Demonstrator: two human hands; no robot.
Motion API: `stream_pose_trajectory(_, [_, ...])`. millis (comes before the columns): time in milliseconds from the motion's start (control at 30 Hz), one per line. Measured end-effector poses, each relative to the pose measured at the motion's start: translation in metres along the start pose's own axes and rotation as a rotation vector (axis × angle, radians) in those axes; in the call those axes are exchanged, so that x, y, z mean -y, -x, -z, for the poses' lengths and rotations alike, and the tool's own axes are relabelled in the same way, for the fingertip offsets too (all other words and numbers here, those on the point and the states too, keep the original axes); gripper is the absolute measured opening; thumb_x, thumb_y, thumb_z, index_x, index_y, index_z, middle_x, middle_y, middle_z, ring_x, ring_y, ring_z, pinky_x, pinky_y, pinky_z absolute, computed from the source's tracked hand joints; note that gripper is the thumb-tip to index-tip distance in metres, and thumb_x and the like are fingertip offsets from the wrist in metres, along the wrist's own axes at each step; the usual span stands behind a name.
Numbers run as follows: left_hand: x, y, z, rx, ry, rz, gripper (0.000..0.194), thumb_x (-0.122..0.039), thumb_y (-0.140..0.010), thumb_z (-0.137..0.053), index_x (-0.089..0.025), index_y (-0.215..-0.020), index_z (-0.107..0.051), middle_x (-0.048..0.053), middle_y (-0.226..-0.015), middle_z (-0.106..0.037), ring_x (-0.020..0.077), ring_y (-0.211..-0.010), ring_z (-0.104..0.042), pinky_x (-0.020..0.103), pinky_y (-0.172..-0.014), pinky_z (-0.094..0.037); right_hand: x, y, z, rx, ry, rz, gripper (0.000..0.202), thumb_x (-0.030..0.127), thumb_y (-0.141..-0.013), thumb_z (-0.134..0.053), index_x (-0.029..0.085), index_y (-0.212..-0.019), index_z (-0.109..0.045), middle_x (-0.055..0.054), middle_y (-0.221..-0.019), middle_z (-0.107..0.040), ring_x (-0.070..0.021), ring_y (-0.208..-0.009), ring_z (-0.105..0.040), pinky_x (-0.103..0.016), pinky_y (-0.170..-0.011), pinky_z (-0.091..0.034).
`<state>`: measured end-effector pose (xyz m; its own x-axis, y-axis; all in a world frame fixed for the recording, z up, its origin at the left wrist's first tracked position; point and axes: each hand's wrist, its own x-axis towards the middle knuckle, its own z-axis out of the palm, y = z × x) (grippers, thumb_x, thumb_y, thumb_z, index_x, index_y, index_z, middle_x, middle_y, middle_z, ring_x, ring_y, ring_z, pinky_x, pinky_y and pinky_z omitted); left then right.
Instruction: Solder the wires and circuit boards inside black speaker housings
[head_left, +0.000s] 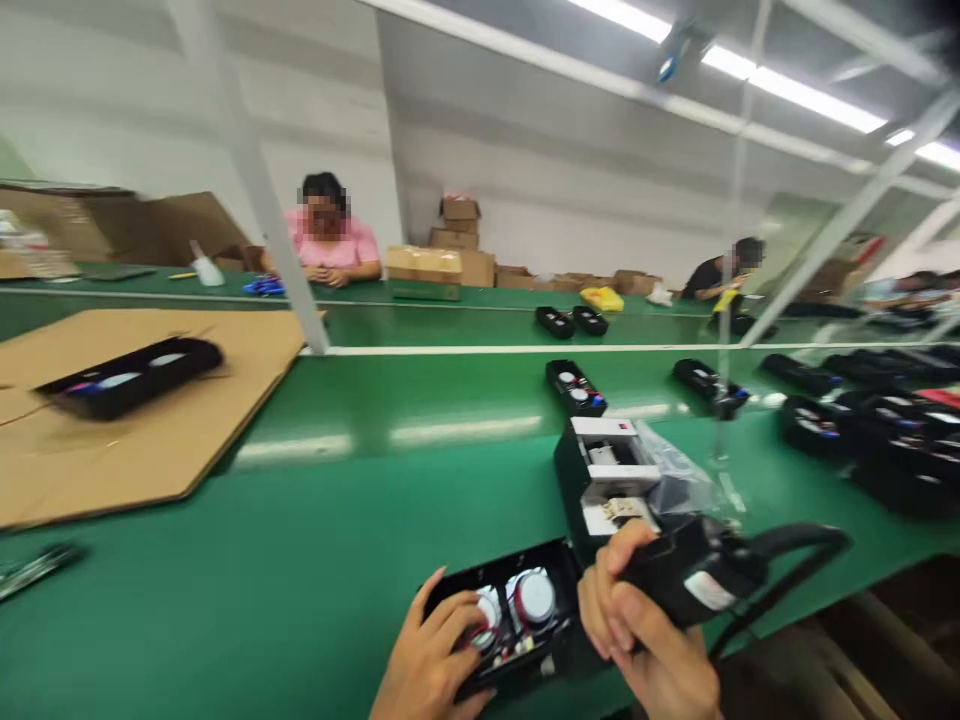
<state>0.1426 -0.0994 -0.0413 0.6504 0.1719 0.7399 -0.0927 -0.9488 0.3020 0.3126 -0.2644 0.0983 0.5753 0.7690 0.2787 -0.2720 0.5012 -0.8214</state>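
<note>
My left hand (431,650) grips the left end of an open black speaker housing (517,558) on the green bench, with its fingers reaching over the rim. Inside the housing sit two round silver-white speaker drivers (536,598) with red and dark wires. My right hand (649,635) is closed around a black corded electric screwdriver (694,575) at the housing's right end. Its tip is hidden by my hand and blur. Just beyond the housing stands a black and white screw feeder box (611,475), with a clear plastic bag (671,465) against its right side.
A cardboard sheet (172,450) at left carries another black housing (139,375). More housings (885,430) are crowded at right, and one (574,388) lies beyond the feeder. White posts (247,170) rise from the bench. Co-workers (330,240) sit across it. A cable (810,540) trails right.
</note>
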Motion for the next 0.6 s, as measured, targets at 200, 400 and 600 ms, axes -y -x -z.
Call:
stream_pose_trajectory(200, [-0.01, -0.001, 0.004, 0.169, 0.03, 0.09, 0.033, -0.042, -0.078, -0.098, -0.025, -0.089, -0.073, -0.005, -0.108, -0.079, 0.0199, -0.118, -0.073, 0.044, -0.139, -0.007, -0.016, -0.008, -0.032, 0.101, 0.095, 0.004, 0.01, 0.035, -0.106, -0.068, 0.029, -0.106, -0.061, 0.008, -0.063, -0.053, -0.0087, -0.052, -0.049, -0.022, -0.051, -0.038])
stream_pose_trajectory(400, [-0.01, 0.008, 0.004, 0.239, 0.054, 0.133, 0.024, -0.042, -0.088, -0.091, -0.027, -0.096, -0.075, -0.005, -0.113, -0.079, 0.0197, -0.124, -0.07, 0.047, -0.139, -0.006, -0.032, -0.005, -0.043, 0.038, 0.167, -0.064, 0.025, 0.044, -0.099, -0.078, 0.028, -0.102, -0.059, 0.01, -0.062, -0.051, -0.0072, -0.05, -0.041, -0.024, -0.051, -0.03])
stream_pose_trajectory(600, [-0.009, 0.004, 0.003, 0.225, 0.041, 0.124, 0.022, -0.043, -0.09, -0.088, -0.027, -0.1, -0.077, -0.002, -0.115, -0.08, 0.0215, -0.124, -0.071, 0.049, -0.139, -0.01, -0.036, -0.007, -0.047, 0.04, 0.186, -0.091, 0.026, 0.045, -0.099, -0.078, 0.028, -0.102, -0.058, 0.011, -0.061, -0.049, -0.0075, -0.049, -0.042, -0.025, -0.051, -0.029])
